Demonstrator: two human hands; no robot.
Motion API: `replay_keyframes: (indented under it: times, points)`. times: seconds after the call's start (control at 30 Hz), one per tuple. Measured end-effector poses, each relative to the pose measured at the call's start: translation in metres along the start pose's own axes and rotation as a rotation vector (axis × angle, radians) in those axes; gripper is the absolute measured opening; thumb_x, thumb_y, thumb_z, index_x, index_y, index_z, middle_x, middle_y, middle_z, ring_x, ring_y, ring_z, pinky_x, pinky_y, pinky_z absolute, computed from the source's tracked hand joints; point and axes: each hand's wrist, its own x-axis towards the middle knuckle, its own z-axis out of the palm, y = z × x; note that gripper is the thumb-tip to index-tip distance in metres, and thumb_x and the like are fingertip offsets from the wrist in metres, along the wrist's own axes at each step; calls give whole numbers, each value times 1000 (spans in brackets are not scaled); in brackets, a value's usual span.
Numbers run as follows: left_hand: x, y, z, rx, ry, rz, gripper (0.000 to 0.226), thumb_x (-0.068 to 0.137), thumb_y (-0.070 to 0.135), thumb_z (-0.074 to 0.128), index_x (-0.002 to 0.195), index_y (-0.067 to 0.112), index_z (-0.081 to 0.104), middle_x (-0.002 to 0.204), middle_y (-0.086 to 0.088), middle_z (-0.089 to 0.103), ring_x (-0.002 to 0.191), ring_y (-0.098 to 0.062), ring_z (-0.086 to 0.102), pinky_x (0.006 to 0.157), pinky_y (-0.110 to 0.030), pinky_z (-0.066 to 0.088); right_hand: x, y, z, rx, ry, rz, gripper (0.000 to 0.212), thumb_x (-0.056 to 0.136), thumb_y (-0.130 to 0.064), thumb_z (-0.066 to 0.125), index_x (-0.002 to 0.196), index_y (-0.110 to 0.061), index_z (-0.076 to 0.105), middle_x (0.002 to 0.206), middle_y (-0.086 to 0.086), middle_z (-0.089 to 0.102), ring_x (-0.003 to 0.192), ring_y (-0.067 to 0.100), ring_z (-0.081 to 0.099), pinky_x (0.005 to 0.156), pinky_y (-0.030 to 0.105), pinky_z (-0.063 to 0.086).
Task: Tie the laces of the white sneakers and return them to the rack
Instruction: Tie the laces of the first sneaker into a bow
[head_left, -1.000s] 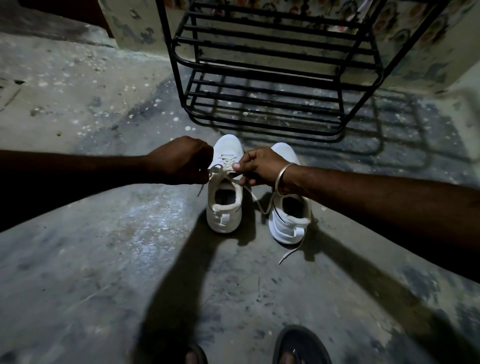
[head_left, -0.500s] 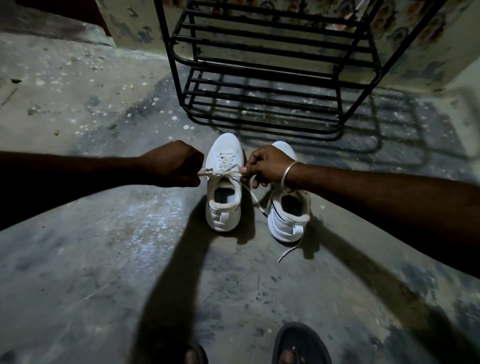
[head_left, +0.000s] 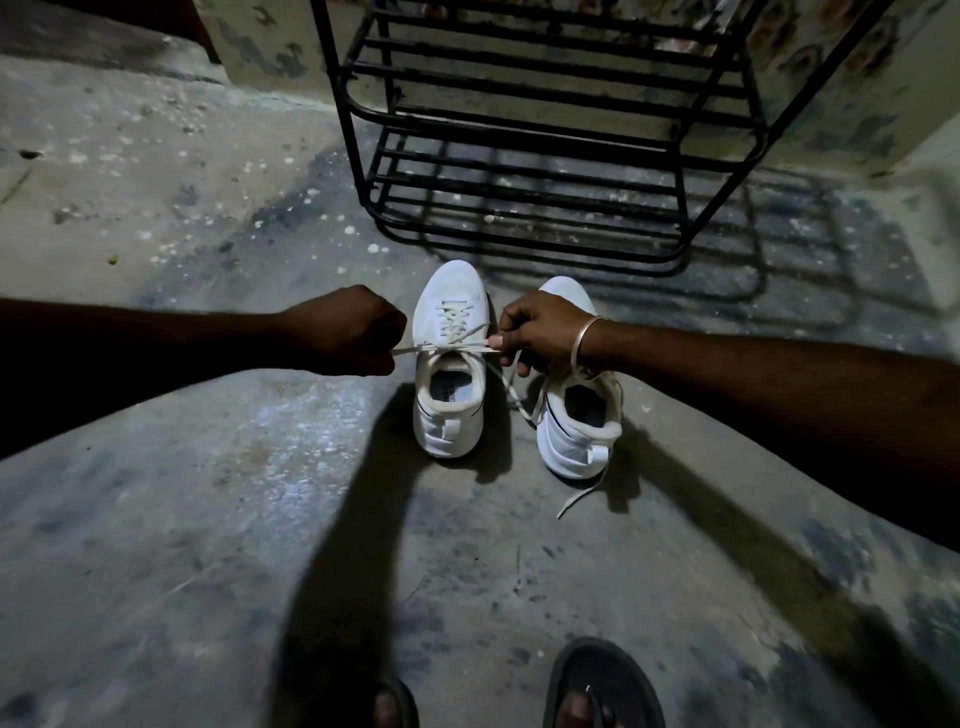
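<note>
Two white sneakers stand side by side on the concrete floor, toes toward the rack. The left sneaker (head_left: 451, 364) has its laces (head_left: 452, 349) stretched flat across its tongue. My left hand (head_left: 349, 328) is fisted on the lace end at the shoe's left side. On the right, my right hand (head_left: 541, 328) pinches the other end between thumb and fingers. That hand hides part of the right sneaker (head_left: 576, 421), whose loose lace (head_left: 582, 493) trails on the floor behind its heel. The black metal rack (head_left: 535, 156) stands just beyond the shoes.
Rough stained concrete floor spreads all around. A painted wall (head_left: 852, 93) rises behind the rack. My two feet in dark sandals (head_left: 602, 686) are at the bottom edge. Long arm shadows fall across the floor toward me.
My hands have drawn apart, pulling the left sneaker's laces from a slack loop into a taut line across the shoe. The shoes have not moved.
</note>
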Motion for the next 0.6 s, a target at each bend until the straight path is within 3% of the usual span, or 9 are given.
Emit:
replay_keyframes:
  times: [0.07, 0.27, 0.47, 0.6]
  points:
    - [-3, 6, -2, 88, -47, -21, 8, 70, 37, 63, 70, 34, 56, 79, 0, 61, 68, -18, 58, 69, -35, 55, 1, 0, -1, -38, -6, -11, 14, 91, -15, 66, 82, -4, 64, 69, 11, 69, 50, 20, 62, 39, 19, 40]
    - [0, 0, -1, 7, -78, -128, 9, 71, 38, 60, 69, 34, 51, 78, 0, 63, 71, -22, 61, 72, -40, 57, 2, 0, 0, -111, 13, -20, 14, 91, -14, 64, 84, -2, 64, 69, 11, 69, 55, 24, 63, 44, 23, 42]
    - [-3, 1, -4, -10, -77, -80, 28, 78, 25, 63, 63, 38, 45, 76, 0, 57, 69, -20, 52, 69, -30, 46, 2, 2, -1, -147, 22, -21, 13, 91, -15, 64, 83, -5, 65, 69, 10, 70, 54, 21, 64, 48, 28, 47]
    - [-6, 1, -4, 39, -83, -30, 14, 71, 36, 56, 62, 36, 45, 70, 4, 52, 66, -19, 50, 68, -29, 43, 0, 0, -1, -150, 34, -13, 12, 90, -14, 65, 84, -3, 66, 71, 12, 70, 55, 21, 63, 45, 26, 46]
